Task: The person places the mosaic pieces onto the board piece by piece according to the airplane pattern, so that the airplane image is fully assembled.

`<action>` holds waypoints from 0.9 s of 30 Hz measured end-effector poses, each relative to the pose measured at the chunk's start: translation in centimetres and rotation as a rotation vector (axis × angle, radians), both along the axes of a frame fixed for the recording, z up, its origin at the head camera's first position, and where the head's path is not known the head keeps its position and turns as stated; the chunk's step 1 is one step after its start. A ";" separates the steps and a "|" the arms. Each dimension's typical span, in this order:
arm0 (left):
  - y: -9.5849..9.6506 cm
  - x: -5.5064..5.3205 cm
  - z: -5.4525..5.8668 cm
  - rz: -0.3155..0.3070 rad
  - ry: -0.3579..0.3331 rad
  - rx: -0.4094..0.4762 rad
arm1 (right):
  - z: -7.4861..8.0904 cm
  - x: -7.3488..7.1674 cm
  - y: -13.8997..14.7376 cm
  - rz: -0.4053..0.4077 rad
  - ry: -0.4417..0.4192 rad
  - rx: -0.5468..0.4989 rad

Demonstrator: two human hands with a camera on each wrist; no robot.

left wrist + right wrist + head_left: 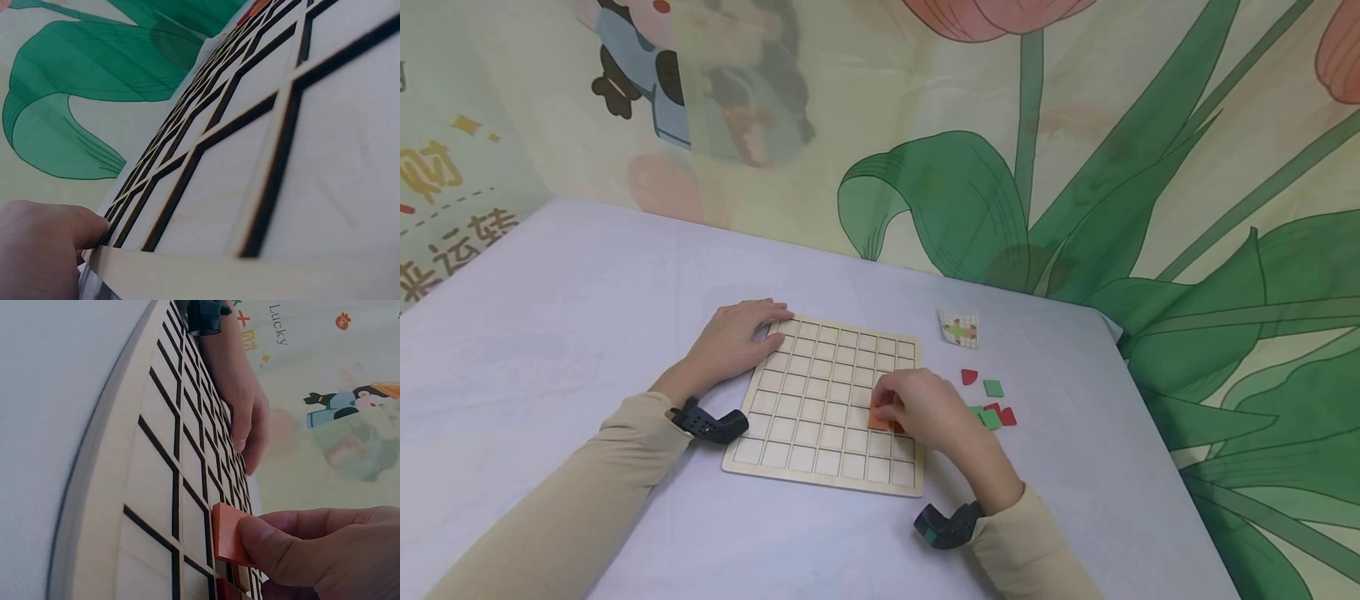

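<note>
A square wooden grid board (822,481) lies on the table, its cells divided by raised ribs. My left hand (737,335) rests at the board's far left corner, fingertips and thumb touching its edge. Over the right part of the grid, my right hand (925,408) pinches an orange square tile (231,532) between thumb and fingers. In the right wrist view the tile stands tilted at the ribs. A red piece (228,590) sits in the grid just beside it, partly hidden behind the right hand in the head view.
Right of the board lie loose pieces: a red quarter-round piece (969,377), a green square tile (993,388) and a small pile of green and red pieces (991,418). A small pattern card (959,330) lies farther back. A printed cloth backdrop (940,200) rises behind the table.
</note>
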State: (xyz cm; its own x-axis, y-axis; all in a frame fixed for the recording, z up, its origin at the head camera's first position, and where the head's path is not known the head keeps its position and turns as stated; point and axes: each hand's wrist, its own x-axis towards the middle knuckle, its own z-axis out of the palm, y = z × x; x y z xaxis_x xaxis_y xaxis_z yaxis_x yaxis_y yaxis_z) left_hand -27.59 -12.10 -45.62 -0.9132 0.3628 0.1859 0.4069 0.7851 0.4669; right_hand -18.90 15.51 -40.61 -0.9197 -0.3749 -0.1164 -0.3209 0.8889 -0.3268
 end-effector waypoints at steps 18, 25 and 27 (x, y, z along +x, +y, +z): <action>0.0 -0.1 0.0 -0.005 -0.005 0.004 | 0.0 0.2 0.2 0.047 0.058 0.042; -0.1 0.0 0.1 -0.007 -0.001 0.007 | 0.3 0.5 0.3 0.099 0.131 0.102; -0.1 0.0 0.1 -0.008 -0.003 0.006 | 0.4 0.6 0.3 0.102 0.139 0.120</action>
State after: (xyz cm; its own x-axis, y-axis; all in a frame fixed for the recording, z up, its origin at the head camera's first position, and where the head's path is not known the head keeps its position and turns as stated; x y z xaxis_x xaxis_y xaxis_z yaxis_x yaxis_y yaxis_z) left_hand -27.55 -12.18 -45.55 -0.9107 0.3692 0.1852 0.4119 0.7788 0.4731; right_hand -18.31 15.81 -40.21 -0.8881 -0.4578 -0.0408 -0.4456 0.8795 -0.1669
